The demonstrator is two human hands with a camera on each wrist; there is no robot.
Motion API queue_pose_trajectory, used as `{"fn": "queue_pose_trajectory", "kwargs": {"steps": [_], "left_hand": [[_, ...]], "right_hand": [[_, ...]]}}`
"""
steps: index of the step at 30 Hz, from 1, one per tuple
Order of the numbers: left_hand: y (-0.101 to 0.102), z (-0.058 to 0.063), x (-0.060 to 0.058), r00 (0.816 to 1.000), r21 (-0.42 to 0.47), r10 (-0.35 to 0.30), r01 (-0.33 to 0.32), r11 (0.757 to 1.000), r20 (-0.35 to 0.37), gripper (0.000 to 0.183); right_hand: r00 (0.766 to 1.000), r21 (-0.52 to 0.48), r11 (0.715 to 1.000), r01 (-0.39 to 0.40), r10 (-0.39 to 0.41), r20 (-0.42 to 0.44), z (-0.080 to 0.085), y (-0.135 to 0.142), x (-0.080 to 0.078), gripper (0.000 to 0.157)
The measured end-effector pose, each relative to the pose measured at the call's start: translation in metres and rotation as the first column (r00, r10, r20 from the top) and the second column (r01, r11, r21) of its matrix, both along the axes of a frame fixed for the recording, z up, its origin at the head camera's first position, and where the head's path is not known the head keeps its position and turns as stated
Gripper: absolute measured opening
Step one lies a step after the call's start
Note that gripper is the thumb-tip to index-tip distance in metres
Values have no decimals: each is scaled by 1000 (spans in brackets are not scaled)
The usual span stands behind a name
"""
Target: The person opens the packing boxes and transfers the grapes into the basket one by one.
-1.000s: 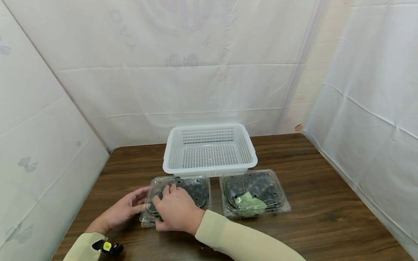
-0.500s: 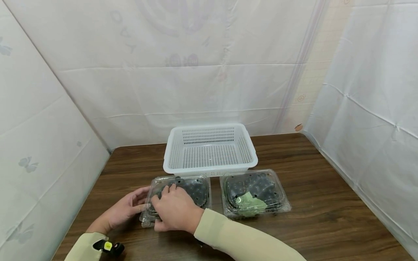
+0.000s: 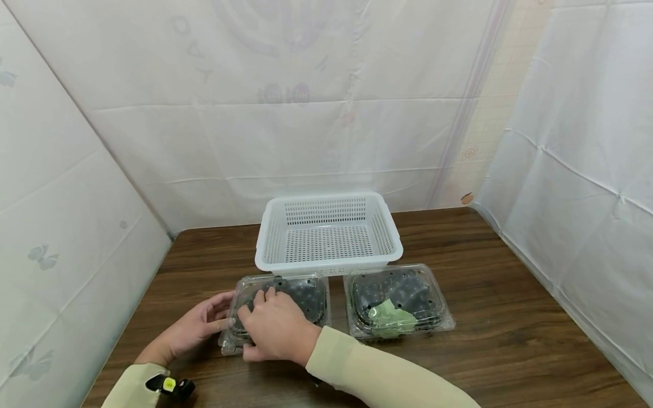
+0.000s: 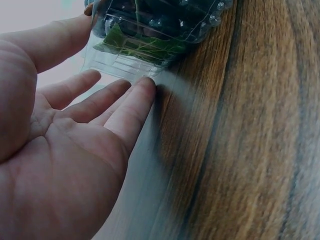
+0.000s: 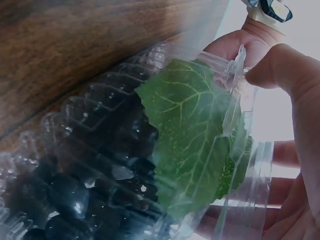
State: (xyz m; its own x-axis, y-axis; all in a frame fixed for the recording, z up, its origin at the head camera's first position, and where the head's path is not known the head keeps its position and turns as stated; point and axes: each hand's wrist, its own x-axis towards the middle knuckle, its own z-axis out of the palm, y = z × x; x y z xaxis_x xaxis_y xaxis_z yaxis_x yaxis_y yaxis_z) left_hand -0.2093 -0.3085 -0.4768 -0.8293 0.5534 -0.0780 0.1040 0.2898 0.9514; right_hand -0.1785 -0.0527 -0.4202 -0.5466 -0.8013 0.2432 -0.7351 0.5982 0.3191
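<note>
A clear plastic clamshell box (image 3: 309, 299) of dark round fruit, which look like grapes, lies on the table before me. My left hand (image 3: 191, 328) is at its left end; in the left wrist view its fairly straight fingers (image 4: 132, 107) touch the end wall, thumb near the upper corner. Over the lid bends my right hand (image 3: 278, 330), fingers on top and thumb low at the near edge. The right wrist view shows that thumb (image 5: 280, 70) at the box's rim, with fingers behind the clear plastic. Inside, a green leaf (image 5: 185, 130) lies against the plastic beside the fruit.
To the right lies a second clamshell box (image 3: 398, 292) of dark fruit with a pale green leaf. Behind both boxes stands a white perforated basket (image 3: 329, 266) with nothing in it. The dark wooden table (image 3: 490, 317) is enclosed by white sheets (image 3: 326, 141).
</note>
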Motion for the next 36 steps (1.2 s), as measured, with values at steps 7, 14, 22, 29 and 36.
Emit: {"fn": "queue_pose_trajectory", "kwargs": {"steps": [7,14,22,29,36], "left_hand": [[0,2,0,1000,9,-16,16,1000,-2,70],[1,2,-1,1000,5,-6,6,1000,5,72],[0,0,-2,1000,-8,7,-7,1000,2,73],[0,1,0,1000,-6,4,-4,1000,4,72],[0,1,1,1000,-2,8,-8,1000,9,73]], "right_hand": [[995,-4,1000,-9,9,95,1,13,1,59],[995,-72,996,-46,52,84,-2,33,-1,60],[997,-104,994,-37,44,70,-4,60,-2,59],[996,-112,994,-5,15,92,0,78,-2,60],[989,-87,996,14,-1,146,1,91,-5,68]]}}
